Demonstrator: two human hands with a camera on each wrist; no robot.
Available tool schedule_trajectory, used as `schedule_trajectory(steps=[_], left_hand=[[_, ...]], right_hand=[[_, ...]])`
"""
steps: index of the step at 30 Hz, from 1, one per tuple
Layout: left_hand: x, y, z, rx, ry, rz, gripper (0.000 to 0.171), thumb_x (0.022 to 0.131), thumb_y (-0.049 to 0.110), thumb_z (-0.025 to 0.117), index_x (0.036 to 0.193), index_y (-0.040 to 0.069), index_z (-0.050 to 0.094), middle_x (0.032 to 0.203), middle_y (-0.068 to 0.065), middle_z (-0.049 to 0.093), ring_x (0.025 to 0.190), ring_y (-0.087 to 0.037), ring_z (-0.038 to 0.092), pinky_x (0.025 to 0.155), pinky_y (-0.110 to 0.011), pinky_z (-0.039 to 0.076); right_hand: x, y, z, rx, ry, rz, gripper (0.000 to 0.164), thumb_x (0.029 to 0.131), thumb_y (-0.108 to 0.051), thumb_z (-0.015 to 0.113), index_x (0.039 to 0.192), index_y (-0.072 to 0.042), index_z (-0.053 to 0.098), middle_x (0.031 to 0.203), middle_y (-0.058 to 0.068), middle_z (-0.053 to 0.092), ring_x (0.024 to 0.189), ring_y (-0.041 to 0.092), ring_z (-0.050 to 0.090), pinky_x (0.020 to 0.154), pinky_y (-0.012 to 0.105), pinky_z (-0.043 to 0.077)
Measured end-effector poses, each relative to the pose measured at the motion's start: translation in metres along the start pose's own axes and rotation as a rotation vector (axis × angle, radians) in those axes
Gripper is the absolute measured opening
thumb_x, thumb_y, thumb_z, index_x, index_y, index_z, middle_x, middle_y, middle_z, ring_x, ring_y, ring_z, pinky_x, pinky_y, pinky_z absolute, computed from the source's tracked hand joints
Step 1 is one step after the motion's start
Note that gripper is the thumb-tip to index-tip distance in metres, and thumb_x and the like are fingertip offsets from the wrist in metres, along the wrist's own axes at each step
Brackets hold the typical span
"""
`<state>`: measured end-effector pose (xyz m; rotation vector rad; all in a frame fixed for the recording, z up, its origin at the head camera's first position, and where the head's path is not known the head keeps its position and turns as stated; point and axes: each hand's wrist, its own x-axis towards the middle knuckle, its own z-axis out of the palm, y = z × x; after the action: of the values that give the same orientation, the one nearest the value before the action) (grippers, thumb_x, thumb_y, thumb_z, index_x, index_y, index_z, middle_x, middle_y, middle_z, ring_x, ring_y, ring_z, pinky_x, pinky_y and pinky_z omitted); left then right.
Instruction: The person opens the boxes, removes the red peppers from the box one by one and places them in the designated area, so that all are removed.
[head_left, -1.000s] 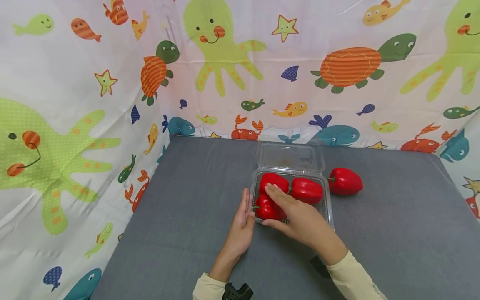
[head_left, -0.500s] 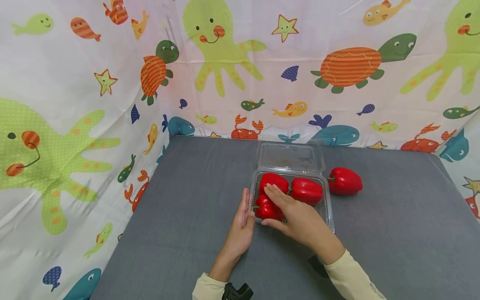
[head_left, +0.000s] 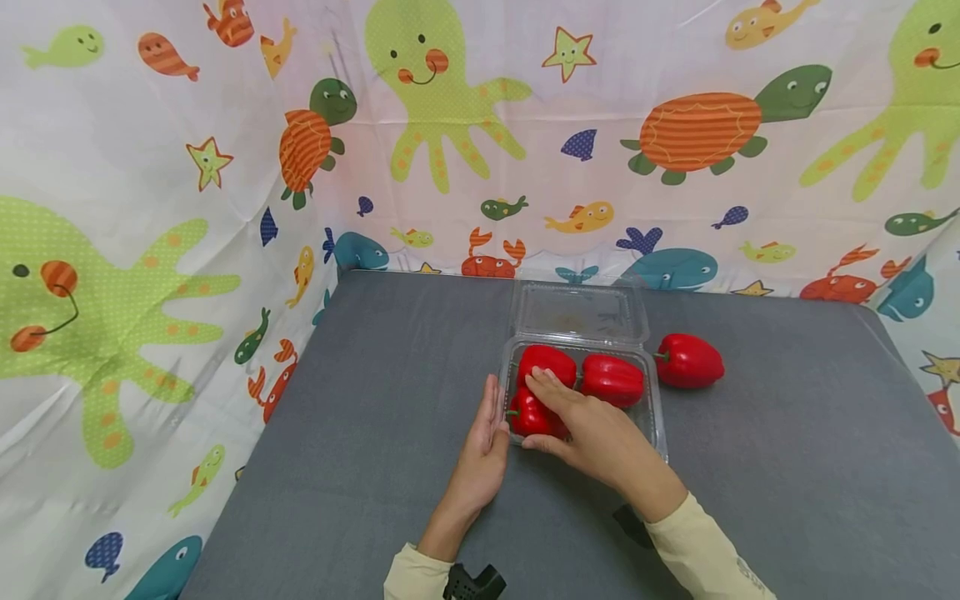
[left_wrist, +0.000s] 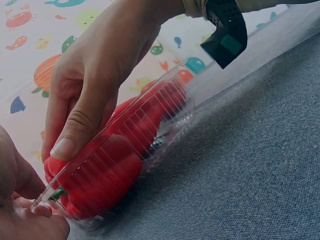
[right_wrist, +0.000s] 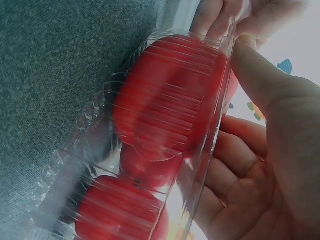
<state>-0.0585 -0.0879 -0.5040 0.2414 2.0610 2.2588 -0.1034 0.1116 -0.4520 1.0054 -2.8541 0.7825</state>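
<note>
A clear plastic clamshell container (head_left: 658, 417) stands on the table with its lid (head_left: 581, 312) folded back. Inside lie a back-left red bell pepper (head_left: 547, 363), a right-hand red bell pepper (head_left: 613, 381) and a front-left red bell pepper (head_left: 531, 415). My right hand (head_left: 600, 437) grips the front-left bell pepper from above, thumb on its near side; the palm hides part of it. In the left wrist view, the right thumb (left_wrist: 75, 127) lies on this pepper near the rim. My left hand (head_left: 476, 458) rests against the container's left wall, fingers straight.
Another red bell pepper (head_left: 690, 361) lies on the table just right of the container, its green stem toward it. The grey tabletop (head_left: 360, 433) meets a curtain (head_left: 465, 150) printed with sea animals at the back and left.
My right hand has shifted very slightly leftward over the front-left bell pepper. The left hand, the container and the other peppers keep their places.
</note>
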Motion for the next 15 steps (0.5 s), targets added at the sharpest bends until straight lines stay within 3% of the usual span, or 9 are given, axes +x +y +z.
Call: schedule_trajectory(steps=[15], left_hand=[[-0.0011, 0.0006, 0.0015, 0.015, 0.012, -0.012, 0.077, 0.111, -0.002, 0.043, 0.171, 0.018, 0.000, 0.178, 0.000, 0.003, 0.162, -0.013, 0.008, 0.125, -0.029, 0.020]], right_hand=[[0.0041, 0.0011, -0.0036, 0.034, -0.025, 0.019, 0.088, 0.083, -0.047, 0.089, 0.158, -0.016, 0.053, 0.156, 0.008, 0.054, 0.142, 0.026, 0.054, 0.104, 0.048, 0.055]])
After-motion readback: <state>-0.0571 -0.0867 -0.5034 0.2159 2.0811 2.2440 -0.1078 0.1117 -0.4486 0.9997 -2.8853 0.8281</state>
